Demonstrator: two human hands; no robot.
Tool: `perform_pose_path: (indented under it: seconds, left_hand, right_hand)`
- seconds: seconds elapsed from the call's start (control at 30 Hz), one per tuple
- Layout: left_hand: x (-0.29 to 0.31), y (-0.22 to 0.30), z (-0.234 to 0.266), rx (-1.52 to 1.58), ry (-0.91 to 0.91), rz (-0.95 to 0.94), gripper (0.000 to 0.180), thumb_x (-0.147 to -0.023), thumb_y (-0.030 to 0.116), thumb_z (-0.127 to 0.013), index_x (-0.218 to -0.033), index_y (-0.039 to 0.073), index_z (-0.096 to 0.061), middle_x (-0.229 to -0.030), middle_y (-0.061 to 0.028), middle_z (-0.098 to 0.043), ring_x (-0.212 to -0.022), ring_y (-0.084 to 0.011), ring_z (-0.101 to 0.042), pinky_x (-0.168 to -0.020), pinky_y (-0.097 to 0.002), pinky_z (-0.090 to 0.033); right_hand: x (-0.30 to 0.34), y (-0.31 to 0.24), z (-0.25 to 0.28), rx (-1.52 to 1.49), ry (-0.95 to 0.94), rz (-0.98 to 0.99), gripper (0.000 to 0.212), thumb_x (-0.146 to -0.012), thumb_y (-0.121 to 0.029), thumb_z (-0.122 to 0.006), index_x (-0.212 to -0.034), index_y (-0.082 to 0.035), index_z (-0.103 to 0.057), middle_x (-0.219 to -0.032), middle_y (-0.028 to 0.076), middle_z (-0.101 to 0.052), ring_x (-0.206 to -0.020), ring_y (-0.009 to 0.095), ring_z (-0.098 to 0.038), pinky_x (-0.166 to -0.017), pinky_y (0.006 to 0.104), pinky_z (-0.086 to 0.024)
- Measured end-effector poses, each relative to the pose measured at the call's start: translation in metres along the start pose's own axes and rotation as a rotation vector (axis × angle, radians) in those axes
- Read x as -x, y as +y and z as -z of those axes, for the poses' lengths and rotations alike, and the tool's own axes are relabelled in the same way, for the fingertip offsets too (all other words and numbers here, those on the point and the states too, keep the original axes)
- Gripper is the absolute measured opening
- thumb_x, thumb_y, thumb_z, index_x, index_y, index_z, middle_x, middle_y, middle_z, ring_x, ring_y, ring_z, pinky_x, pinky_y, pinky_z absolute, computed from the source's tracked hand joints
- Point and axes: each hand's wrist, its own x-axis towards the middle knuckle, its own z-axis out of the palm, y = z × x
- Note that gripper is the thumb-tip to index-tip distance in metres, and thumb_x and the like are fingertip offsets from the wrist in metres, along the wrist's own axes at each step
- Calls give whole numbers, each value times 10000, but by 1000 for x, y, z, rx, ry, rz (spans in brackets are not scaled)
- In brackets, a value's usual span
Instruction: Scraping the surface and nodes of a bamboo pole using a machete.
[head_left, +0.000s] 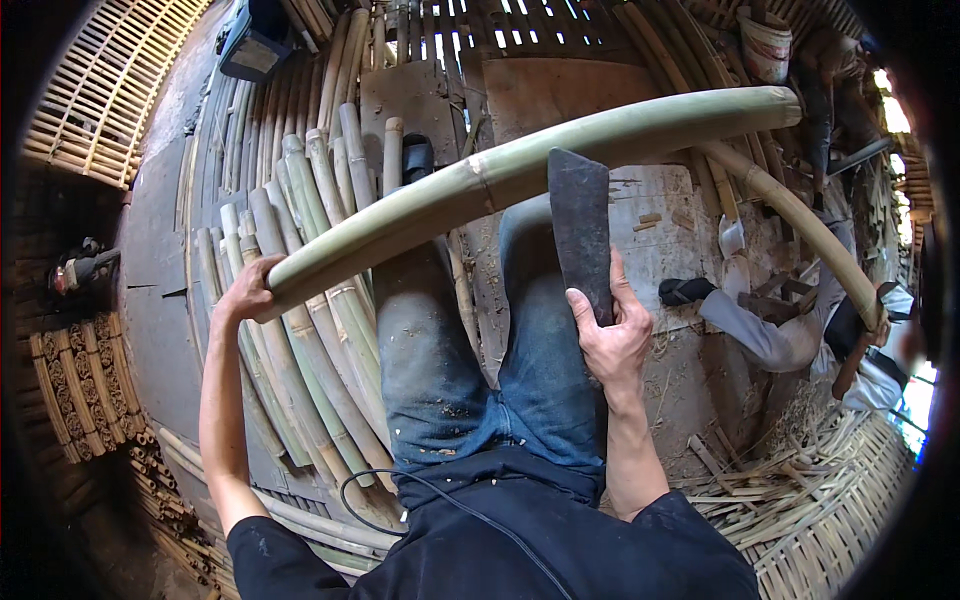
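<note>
Over the knees, I've got a green bamboo pole, left hand curled around its left end, probably to steady it. Right hand grips a broad dark blade low down, likely for control; can't tell if blade touches pole.

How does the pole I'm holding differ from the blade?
The pole is pale green and rounded; the blade is dark and flat. The pole is much longer than the blade. The pole slants across the picture; the blade runs nearly straight up it. Both are held, by your left hand and right hand respectively.
</note>
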Motion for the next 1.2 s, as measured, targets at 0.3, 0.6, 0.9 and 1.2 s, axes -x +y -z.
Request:
perform_pose_path:
  seconds: [0.3,0.6,0.9,1.2]
  left_hand:
    - [-13,-3,-19,49,647,-207,577,-758,-112,-474,-1244,31,-750,-1104,-198,-794,-1058,-353,-766,-1020,-429,-572]
    - [-11,7,-74,-302,630,-258,852,-662,340,-940,-1395,46,-620,-1166,-193,-696,-1074,-416,-679,-966,-512,-550]
    - [8,-5,-72,-547,1050,-408,754,-650,250,-980,-1308,60,-663,-1205,-155,-728,-1108,-391,-705,-961,-511,-589]
    - [18,29,-52,-555,967,-464,671,-668,305,-975,-1229,84,-680,-1174,-123,-736,-1087,-367,-710,-965,-504,-584]
  right_hand:
    - [5,19,-11,7,-59,-22,742,-930,-136,-875,-1600,-61,-565,-1192,251,-809,-1040,215,-797,-905,340,-614]
    - [10,14,-10,30,-66,8,735,-921,-150,-882,-1581,-36,-579,-1173,274,-806,-1020,243,-810,-885,342,-620]
    - [20,26,-6,-44,-149,92,741,-910,-115,-877,-1582,-27,-578,-1156,242,-821,-976,197,-799,-863,317,-619]
    - [17,-13,-8,79,-87,-88,732,-931,-121,-867,-1596,-45,-570,-1138,206,-833,-940,144,-782,-840,299,-605]
